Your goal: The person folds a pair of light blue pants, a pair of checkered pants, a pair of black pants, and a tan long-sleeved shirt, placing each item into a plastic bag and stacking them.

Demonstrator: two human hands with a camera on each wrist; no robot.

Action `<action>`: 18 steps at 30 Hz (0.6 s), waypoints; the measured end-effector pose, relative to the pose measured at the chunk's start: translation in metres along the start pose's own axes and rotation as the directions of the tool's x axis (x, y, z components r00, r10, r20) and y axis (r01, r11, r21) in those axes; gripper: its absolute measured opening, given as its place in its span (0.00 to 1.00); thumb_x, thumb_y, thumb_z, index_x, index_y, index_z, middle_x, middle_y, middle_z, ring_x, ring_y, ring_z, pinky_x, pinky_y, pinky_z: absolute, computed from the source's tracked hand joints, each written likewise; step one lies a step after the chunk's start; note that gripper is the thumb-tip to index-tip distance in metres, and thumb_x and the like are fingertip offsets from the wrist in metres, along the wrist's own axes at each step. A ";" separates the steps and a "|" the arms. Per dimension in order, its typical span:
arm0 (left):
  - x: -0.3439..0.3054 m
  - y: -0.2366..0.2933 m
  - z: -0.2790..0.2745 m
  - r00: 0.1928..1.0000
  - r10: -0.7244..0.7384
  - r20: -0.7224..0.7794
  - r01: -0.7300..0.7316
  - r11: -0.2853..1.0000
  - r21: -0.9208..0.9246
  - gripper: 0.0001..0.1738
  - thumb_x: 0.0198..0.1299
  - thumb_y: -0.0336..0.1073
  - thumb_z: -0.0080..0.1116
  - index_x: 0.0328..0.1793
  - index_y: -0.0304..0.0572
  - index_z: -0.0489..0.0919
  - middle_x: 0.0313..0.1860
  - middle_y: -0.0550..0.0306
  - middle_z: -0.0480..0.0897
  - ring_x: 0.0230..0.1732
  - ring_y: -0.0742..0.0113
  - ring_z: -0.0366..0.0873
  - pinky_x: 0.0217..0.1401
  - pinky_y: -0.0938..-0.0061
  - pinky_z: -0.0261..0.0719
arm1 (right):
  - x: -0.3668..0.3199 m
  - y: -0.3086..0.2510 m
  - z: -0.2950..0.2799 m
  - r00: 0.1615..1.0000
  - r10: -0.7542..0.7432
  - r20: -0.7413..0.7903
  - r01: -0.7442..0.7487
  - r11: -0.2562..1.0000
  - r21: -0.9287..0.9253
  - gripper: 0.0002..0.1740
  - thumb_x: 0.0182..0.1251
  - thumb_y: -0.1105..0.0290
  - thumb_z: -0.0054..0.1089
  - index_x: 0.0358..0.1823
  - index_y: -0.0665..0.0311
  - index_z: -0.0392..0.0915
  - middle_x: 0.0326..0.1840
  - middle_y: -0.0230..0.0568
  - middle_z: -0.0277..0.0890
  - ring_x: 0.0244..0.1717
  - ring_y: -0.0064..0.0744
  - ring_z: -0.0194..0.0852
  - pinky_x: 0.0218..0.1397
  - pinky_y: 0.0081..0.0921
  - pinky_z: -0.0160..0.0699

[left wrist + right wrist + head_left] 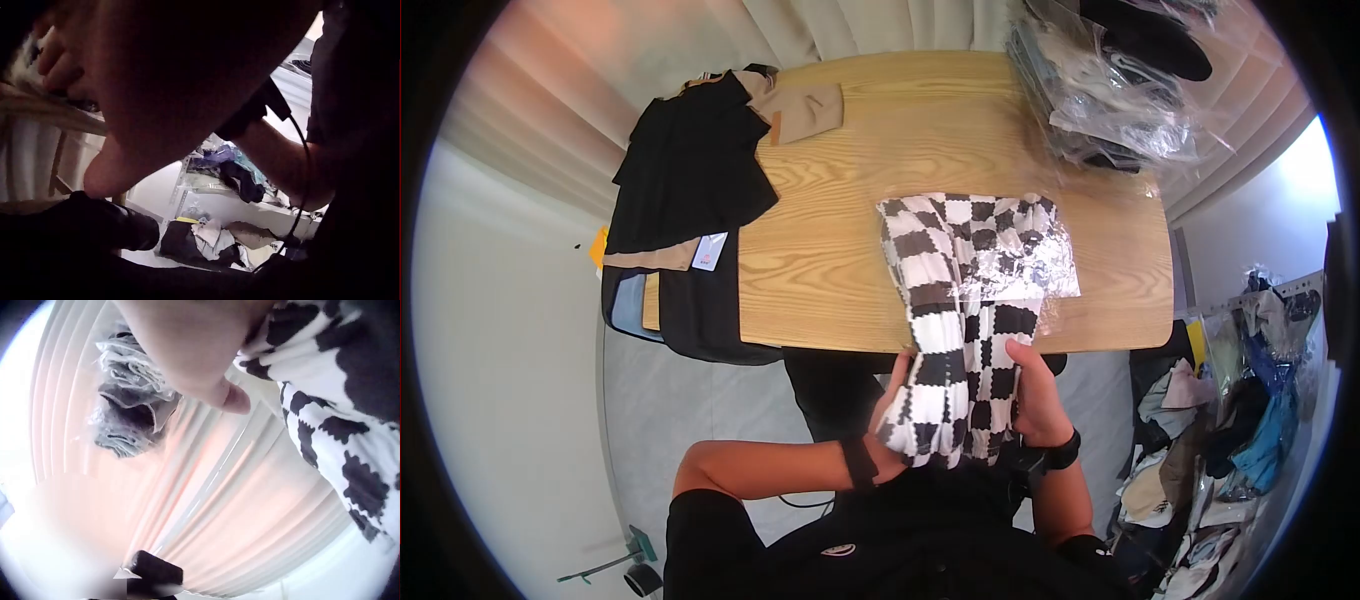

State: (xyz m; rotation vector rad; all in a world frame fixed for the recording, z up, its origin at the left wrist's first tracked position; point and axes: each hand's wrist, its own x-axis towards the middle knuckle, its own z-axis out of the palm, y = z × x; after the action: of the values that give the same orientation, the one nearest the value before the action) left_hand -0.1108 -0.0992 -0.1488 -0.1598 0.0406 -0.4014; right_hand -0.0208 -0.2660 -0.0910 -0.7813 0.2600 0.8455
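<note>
Pale oak-grain wooden table [960, 130] filled the middle of the head view. A heap of black clothes with tan trim [685, 180] lay over its left end and hung off the edge. A stack of garments sealed in clear crinkled plastic [1100, 100] sat at the far right corner. The black-and-white checked soft fabric garment [950, 330] lay partly on the table near the front edge. Its upper part was inside a clear thin plastic bag [1055, 265], and its lower part trailed over the edge toward the person's lap. Left hand [890, 418] was under and around the bunched lower end, fingers curled into the cloth. Right hand [1035, 395] clasped the opposite side of the bunch, thumb laid across the front. The right wrist view showed the checked cloth [337, 381] draped against that hand. The left wrist view was too dark to add much. Judged light, limp and easily stretched; it would sag and fold wherever unsupported, so two spread holds near the edges would suit better than one central pinch. The bag looked slick and flimsy, likely to slide on the wood and cling to the fabric. Nothing looked fragile.
</note>
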 end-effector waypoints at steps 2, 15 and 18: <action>-0.017 0.003 -0.017 0.896 -0.014 -0.444 0.245 0.850 0.467 0.29 0.72 0.53 0.31 0.72 0.47 0.59 0.68 0.55 0.66 0.66 0.64 0.64 0.69 0.64 0.61 | -0.002 0.004 -0.006 0.999 -0.030 -0.020 0.031 0.999 0.036 0.28 0.61 0.64 0.50 0.62 0.71 0.64 0.54 0.48 0.75 0.51 0.42 0.77 0.56 0.37 0.76; -0.004 0.007 -0.040 0.926 -0.203 -0.318 0.340 0.815 0.470 0.30 0.72 0.52 0.29 0.74 0.46 0.55 0.69 0.55 0.65 0.67 0.62 0.62 0.72 0.64 0.58 | -0.035 0.010 -0.038 0.997 -0.065 0.044 0.078 0.852 -0.518 0.26 0.65 0.76 0.54 0.64 0.67 0.62 0.56 0.36 0.72 0.56 0.26 0.69 0.61 0.27 0.67; 0.010 0.004 -0.022 0.960 -0.156 -0.233 0.205 0.958 0.203 0.30 0.71 0.52 0.25 0.74 0.46 0.54 0.69 0.53 0.63 0.69 0.60 0.60 0.74 0.63 0.56 | -0.024 -0.007 -0.031 0.998 -0.044 -0.046 0.024 0.928 -0.373 0.26 0.65 0.76 0.53 0.65 0.64 0.62 0.55 0.35 0.74 0.52 0.25 0.73 0.53 0.25 0.74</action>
State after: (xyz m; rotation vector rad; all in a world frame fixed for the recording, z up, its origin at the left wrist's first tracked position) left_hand -0.1019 -0.1026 -0.1711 0.1063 0.1945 -0.6030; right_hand -0.0287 -0.3048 -0.0967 -1.1623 0.1323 0.8528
